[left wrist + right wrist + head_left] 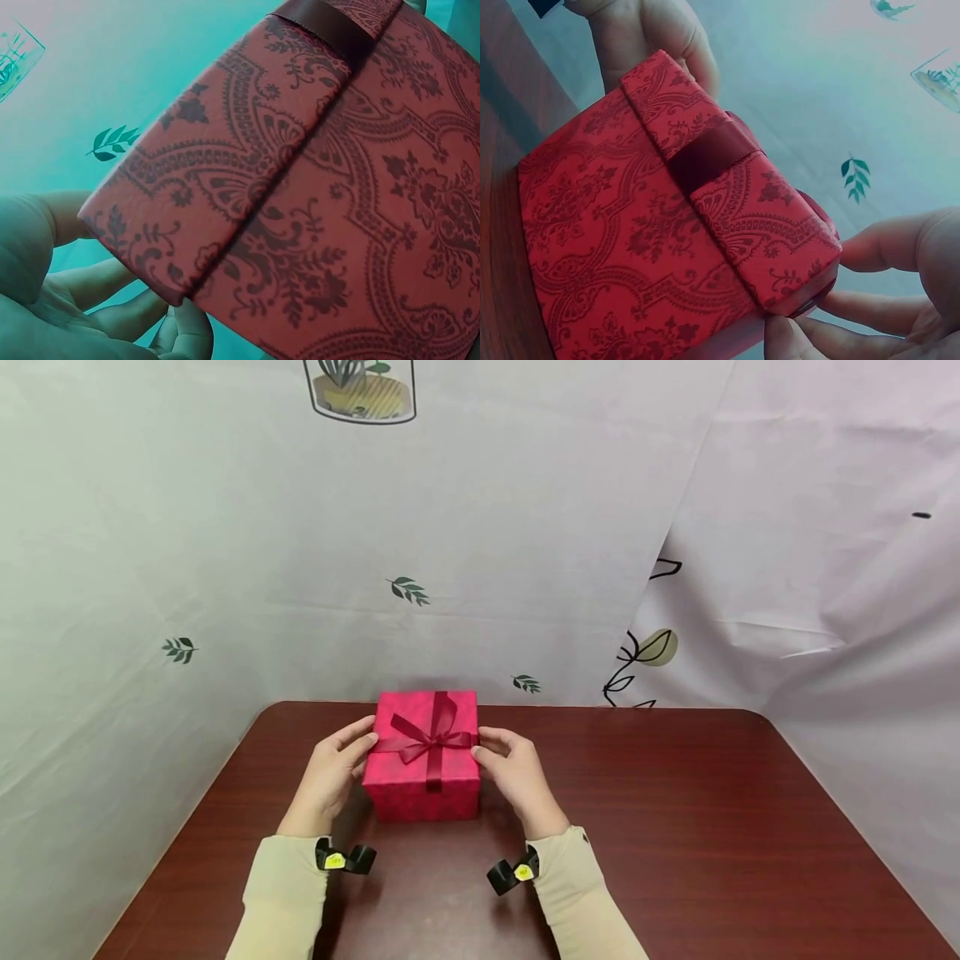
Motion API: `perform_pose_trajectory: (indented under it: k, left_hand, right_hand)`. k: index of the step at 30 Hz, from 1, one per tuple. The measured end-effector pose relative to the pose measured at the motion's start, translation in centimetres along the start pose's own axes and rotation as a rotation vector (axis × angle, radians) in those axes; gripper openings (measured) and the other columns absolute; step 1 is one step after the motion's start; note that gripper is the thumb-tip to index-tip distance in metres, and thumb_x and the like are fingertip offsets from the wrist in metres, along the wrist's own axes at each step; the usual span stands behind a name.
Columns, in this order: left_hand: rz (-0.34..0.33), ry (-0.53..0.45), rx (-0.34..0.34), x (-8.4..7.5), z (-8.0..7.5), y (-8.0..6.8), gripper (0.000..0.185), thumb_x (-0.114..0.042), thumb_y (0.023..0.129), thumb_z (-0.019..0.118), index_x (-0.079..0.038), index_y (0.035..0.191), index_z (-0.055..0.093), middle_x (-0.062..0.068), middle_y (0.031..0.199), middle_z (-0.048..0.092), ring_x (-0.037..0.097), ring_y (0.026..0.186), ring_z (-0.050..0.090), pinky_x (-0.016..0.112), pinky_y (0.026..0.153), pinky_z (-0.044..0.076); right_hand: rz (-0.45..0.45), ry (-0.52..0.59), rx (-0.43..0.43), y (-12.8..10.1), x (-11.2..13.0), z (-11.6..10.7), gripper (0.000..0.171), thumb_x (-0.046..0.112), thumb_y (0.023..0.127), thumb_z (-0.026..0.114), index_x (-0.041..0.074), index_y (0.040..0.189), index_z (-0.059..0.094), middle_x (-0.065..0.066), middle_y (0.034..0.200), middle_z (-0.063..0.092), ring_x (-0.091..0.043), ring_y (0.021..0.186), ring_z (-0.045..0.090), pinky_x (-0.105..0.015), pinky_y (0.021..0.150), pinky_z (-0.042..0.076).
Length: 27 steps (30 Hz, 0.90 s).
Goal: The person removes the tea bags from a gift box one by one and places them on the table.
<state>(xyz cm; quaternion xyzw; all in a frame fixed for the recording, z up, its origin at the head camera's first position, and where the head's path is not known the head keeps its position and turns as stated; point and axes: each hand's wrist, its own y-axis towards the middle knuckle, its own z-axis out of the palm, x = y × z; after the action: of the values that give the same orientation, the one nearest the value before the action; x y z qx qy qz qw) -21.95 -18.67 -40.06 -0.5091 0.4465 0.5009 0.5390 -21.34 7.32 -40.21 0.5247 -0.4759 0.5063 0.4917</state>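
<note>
A red patterned gift box (426,800) stands on the table with its lid (390,703) on. A dark red ribbon (434,768) crosses the lid and is tied in a bow. My left hand (330,772) holds the lid's left side, thumb and fingers by its edge. On the opposite side my right hand (517,772) grips the lid in the same way. The right wrist view shows the right fingertips (784,334) at the lid's lower rim. Some fingers are hidden behind the box in the head view.
The brown wooden table (675,810) spreads out on both sides of the box. Behind it hangs a pale cloth (525,527) printed with leaves, close to the box's far side. A black wrist camera (504,877) sits on each sleeve cuff.
</note>
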Motion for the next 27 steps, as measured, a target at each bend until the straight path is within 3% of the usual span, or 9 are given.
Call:
perform_pose_trajectory:
  k: [8,16,18,24,27]
  left_hand:
    - [0.031,-0.025,-0.016,-0.9,-0.1,-0.5,0.053,-0.017,0.104,0.057,-0.001,0.153,0.043,0.008,0.137,0.053,0.001,0.099,0.067,0.021,0.085,0.057]
    - [0.03,-0.038,-0.077,-2.1,-0.8,-1.2,0.053,-0.019,0.103,0.059,-0.004,0.152,0.045,-0.01,0.11,0.065,0.003,0.091,0.069,0.023,0.078,0.06]
    - [0.022,-0.037,-0.095,-2.4,-1.0,-1.3,0.053,-0.02,0.103,0.059,-0.005,0.152,0.045,-0.009,0.111,0.065,0.003,0.09,0.069,0.023,0.077,0.06]
    - [-0.009,-0.036,-0.163,-2.9,-1.9,-1.6,0.054,-0.025,0.103,0.06,-0.012,0.153,0.046,0.003,0.135,0.053,0.004,0.096,0.065,0.021,0.079,0.058]
    - [-0.017,-0.042,-0.204,-3.0,-2.4,-1.6,0.053,-0.026,0.102,0.061,-0.014,0.152,0.048,0.002,0.136,0.053,0.004,0.097,0.064,0.019,0.078,0.057]
  right_hand:
    - [-0.029,0.006,0.009,-0.6,1.1,0.1,0.041,0.002,0.095,0.063,-0.01,0.134,0.059,-0.029,0.126,0.065,-0.036,0.11,0.069,-0.047,0.09,0.058]
    - [-0.031,0.024,0.064,-1.5,2.0,1.0,0.047,0.006,0.094,0.065,-0.007,0.138,0.057,-0.026,0.126,0.066,-0.029,0.102,0.072,-0.039,0.088,0.06]
    - [-0.032,0.017,0.081,-1.8,2.1,1.3,0.049,0.007,0.094,0.065,-0.004,0.14,0.056,-0.025,0.126,0.066,-0.027,0.101,0.072,-0.036,0.086,0.06]
    - [-0.046,-0.035,0.108,-2.7,2.3,2.5,0.054,0.012,0.093,0.07,0.004,0.144,0.056,-0.018,0.134,0.063,-0.028,0.112,0.067,-0.033,0.085,0.058]
    - [-0.057,-0.043,0.122,-3.0,2.2,3.1,0.056,0.013,0.091,0.071,0.006,0.145,0.056,-0.015,0.139,0.06,-0.029,0.117,0.063,-0.034,0.086,0.059]
